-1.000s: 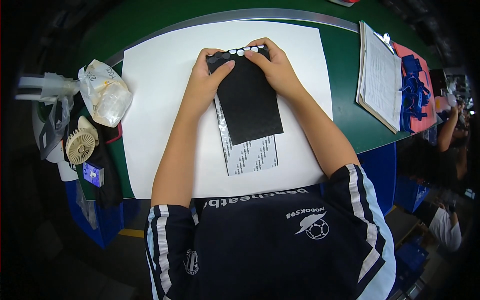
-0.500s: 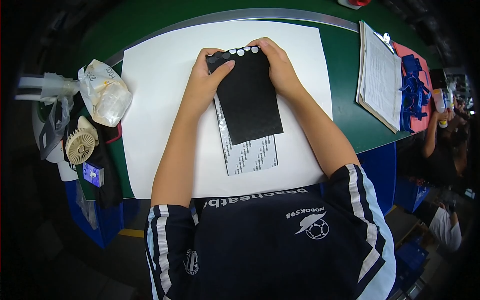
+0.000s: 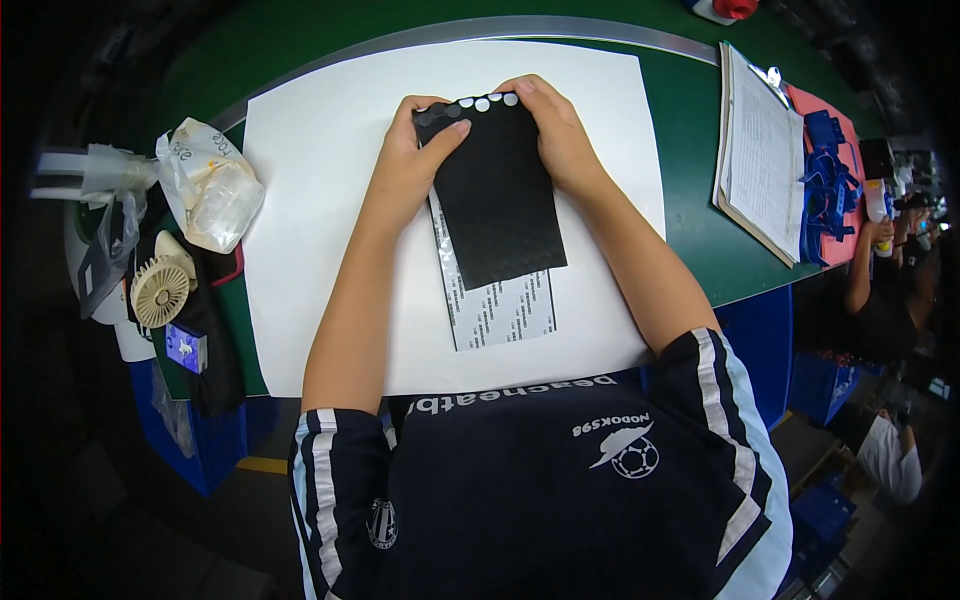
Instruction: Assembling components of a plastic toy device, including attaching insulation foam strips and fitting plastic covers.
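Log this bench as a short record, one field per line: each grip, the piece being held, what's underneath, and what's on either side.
Left grip: on the upper left of the black sheet, thumb across its face
Right grip: curled around its upper right corner
Top edge: round spots, dark at left, white at right
Underneath: patterned pale sheet, then white paper on a green table
Left side: plastic bag, cream fan
Right side: clipboard, blue straps

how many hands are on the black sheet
2: the left hand at the upper left of the black sheet, and the right hand at its upper right. Parts of both are hidden, but no third hand shows there.
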A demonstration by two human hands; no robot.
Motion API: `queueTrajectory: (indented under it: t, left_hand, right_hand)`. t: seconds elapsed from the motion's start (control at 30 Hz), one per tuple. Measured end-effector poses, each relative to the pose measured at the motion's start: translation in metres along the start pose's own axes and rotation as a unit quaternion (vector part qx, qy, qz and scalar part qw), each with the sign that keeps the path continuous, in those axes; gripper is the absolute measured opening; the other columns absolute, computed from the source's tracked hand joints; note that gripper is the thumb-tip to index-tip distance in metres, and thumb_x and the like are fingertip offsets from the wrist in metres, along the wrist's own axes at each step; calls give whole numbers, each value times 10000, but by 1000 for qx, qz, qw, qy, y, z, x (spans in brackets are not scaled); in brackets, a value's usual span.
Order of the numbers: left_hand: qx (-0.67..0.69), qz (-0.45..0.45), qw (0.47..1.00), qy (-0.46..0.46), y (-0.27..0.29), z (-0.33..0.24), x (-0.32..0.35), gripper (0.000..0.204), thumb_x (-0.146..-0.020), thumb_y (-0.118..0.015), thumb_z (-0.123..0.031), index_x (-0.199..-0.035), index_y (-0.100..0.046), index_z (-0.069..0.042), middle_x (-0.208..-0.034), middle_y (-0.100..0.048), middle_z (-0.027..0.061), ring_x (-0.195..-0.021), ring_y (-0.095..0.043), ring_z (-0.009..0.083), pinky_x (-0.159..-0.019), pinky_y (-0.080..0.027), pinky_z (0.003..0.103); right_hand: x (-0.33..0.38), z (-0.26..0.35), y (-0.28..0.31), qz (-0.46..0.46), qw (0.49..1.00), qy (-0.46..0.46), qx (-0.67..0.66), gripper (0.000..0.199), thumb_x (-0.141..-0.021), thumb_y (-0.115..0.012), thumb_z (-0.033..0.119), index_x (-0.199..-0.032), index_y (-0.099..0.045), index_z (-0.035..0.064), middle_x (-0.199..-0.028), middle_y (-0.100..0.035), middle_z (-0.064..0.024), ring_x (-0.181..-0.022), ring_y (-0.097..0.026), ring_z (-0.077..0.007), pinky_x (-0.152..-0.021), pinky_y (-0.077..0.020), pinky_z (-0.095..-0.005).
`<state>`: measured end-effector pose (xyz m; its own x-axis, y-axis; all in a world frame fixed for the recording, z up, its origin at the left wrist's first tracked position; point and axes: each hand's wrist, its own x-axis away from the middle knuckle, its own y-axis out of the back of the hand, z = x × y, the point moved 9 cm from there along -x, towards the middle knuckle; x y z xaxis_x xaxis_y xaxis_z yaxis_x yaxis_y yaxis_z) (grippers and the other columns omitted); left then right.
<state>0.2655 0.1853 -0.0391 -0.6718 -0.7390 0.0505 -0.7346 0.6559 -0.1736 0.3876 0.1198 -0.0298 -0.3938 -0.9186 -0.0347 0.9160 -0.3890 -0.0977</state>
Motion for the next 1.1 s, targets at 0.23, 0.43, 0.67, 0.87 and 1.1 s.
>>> queueTrajectory:
  t: [0.23, 0.43, 0.67, 0.87, 1.1]
  left_hand:
    - [-5, -2, 1000, 3, 0, -1, 0, 289, -796, -632, -138, -1002, -457, -36, -876, -543, 46, -800, -523, 98, -716, -434, 216]
    - [0, 1, 1000, 1, 0, -1, 1, 286, -796, -630, -136, -1000, -457, -37, -877, -544, 48, -796, -524, 99, -712, -434, 217]
    - [-7, -4, 1000, 8, 0, -1, 1, 282, -795, -628, -132, -998, -456, -41, -878, -546, 48, -797, -525, 99, -710, -434, 217]
    - [-4, -7, 1000, 9, 0, -1, 1, 281, -793, -631, -133, -997, -459, -43, -879, -547, 47, -799, -524, 99, -715, -432, 218]
    - [25, 17, 999, 37, 6, 4, -3, 302, -822, -596, -165, -1064, -461, -46, -902, -560, 62, -824, -533, 118, -743, -428, 234]
  right_hand:
    - [0, 0, 0, 0, 1000, -4, -2, 307, -933, -355, 290, -942, -555, 57, -810, -554, -20, -747, -513, -62, -710, -413, -189]
    - [1, 1, -1, -4, 1000, -6, 2, 309, -931, -356, 295, -942, -554, 59, -807, -554, -22, -743, -515, -63, -704, -416, -189]
    - [1, -1, 0, -5, 1000, -6, 2, 302, -928, -365, 295, -948, -554, 60, -808, -555, -19, -744, -516, -61, -703, -418, -188]
    - [-1, -3, 1, -3, 1000, 0, -4, 268, -919, -399, 276, -951, -553, 59, -816, -561, -21, -738, -520, -58, -690, -422, -183]
    - [-4, -8, 7, -23, 1000, -13, -10, 181, -872, -528, 203, -947, -553, 40, -774, -569, -24, -697, -510, -64, -638, -416, -189]
